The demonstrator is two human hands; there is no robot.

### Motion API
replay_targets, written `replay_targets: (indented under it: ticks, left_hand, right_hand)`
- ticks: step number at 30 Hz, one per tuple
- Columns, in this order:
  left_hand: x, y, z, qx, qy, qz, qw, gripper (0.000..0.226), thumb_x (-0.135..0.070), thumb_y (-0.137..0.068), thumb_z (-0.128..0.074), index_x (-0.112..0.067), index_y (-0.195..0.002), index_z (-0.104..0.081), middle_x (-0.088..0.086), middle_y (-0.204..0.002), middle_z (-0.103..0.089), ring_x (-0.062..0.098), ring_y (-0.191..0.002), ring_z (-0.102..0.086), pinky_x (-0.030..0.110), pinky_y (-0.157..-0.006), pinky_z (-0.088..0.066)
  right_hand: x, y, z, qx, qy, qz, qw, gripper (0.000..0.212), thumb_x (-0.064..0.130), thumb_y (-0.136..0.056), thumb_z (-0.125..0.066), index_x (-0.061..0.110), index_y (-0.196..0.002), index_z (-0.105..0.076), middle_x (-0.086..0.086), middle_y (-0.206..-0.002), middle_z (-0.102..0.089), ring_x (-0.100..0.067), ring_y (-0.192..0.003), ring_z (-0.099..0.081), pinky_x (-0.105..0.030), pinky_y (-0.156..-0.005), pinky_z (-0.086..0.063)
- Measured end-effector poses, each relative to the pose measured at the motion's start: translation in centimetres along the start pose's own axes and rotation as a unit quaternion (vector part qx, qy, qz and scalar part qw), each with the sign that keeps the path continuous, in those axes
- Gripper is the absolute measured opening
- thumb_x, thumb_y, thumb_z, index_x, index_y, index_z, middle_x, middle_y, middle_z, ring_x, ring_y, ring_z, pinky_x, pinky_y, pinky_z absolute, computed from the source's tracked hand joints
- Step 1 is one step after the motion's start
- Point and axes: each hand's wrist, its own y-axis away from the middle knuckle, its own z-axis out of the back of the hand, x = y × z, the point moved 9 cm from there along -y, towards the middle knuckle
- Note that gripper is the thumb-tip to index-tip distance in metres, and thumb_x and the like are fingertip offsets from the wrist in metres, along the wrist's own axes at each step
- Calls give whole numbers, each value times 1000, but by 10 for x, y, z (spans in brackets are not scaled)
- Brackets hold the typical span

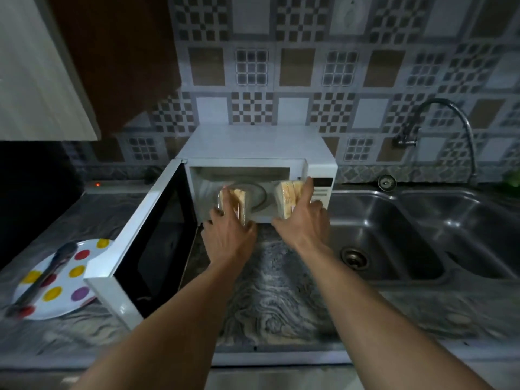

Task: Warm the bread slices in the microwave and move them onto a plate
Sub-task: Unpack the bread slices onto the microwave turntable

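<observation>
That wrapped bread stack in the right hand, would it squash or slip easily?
Probably soft: the bread stack looks like thin slices, so the right hand could dent it. Its shiny clear wrap may be slippery. Likely light, as one hand carries it.

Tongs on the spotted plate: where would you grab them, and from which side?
Probably the slim lower-left end of the tongs. It pokes out past the rim of the plate, so fingers can close round it from the left. The wider end lies nearer the open microwave door, which crowds that side.
</observation>
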Motion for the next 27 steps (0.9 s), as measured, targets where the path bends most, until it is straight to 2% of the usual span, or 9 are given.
replay_targets:
  ticks: [5,9,11,14,18,27]
  left_hand:
    - [35,24,-40,41,-15,36,998,99,-50,-84,-64,-32,-154,3,22,-139,-41,44,-118,-47,49,-97,-42]
    - [61,41,-85,88,19,63,994,102,-38,-86,-68,-35,-154,8,22,-139,-40,42,-111,-56,43,-87,-47]
    - [78,47,-107,101,53,85,990,106,-38,-85,-68,-42,-152,13,23,-136,-45,41,-110,-57,42,-88,-48]
    - [96,56,-132,103,48,103,988,111,-52,-75,-64,-55,-144,23,17,-139,-47,41,-114,-54,51,-94,-49]
    - [104,63,-139,88,-27,108,990,108,-53,-83,-64,-42,-148,21,15,-145,-33,38,-124,-44,48,-99,-45]
    - [115,57,-149,66,-35,94,993,103,-46,-86,-65,-29,-154,11,20,-145,-32,39,-128,-40,46,-102,-39]
  right_hand:
    - [-35,25,-47,35,13,-17,999,120,50,-74,-79,28,-152,10,-26,-126,-51,-42,-112,-53,-49,-91,-50]
    - [-63,33,-87,62,31,-17,997,121,51,-74,-79,23,-153,9,-26,-129,-52,-40,-114,-53,-47,-93,-50]
    - [-75,38,-105,74,31,-21,997,122,51,-74,-79,25,-152,11,-25,-127,-54,-40,-113,-55,-47,-92,-50]
    - [-94,46,-130,86,24,-31,996,122,52,-75,-78,28,-151,14,-25,-127,-55,-41,-113,-55,-49,-92,-50]
    - [-107,52,-151,84,23,-48,995,120,50,-75,-80,25,-151,9,-24,-124,-56,-39,-110,-55,-51,-90,-50]
    - [-112,54,-163,56,3,-74,996,112,46,-78,-81,23,-152,0,-23,-122,-53,-37,-110,-53,-49,-89,-47]
